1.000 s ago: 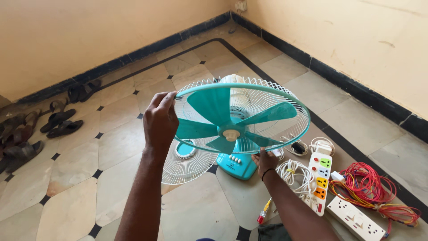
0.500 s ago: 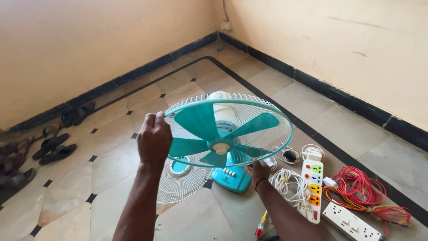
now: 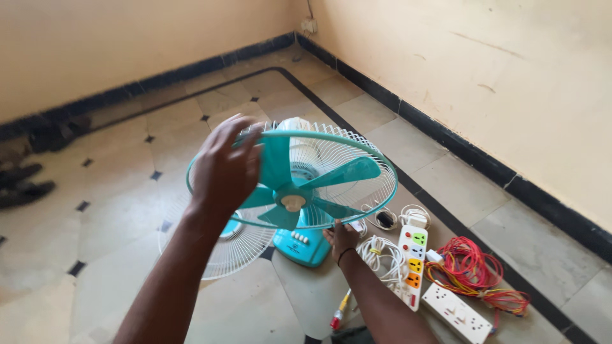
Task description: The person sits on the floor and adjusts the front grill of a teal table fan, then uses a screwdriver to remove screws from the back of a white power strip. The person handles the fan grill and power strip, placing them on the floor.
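A tiled floor [image 3: 95,255] meets pale walls in a corner. Near the middle of the floor stands a teal table fan [image 3: 299,191]. The left hand [image 3: 223,169] grasps the teal rim of its front grille at the upper left side. The right hand [image 3: 341,239] rests at the fan's base, fingers curled; what they hold cannot be told. White power strips [image 3: 414,258] and red wires [image 3: 468,267] lie near the right wall.

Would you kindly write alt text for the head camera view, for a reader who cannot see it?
A person's left hand grips the rim of a teal table fan on a tiled floor, while the right hand rests by its base. Beside it lie white power strips, coiled white cable and red wire.
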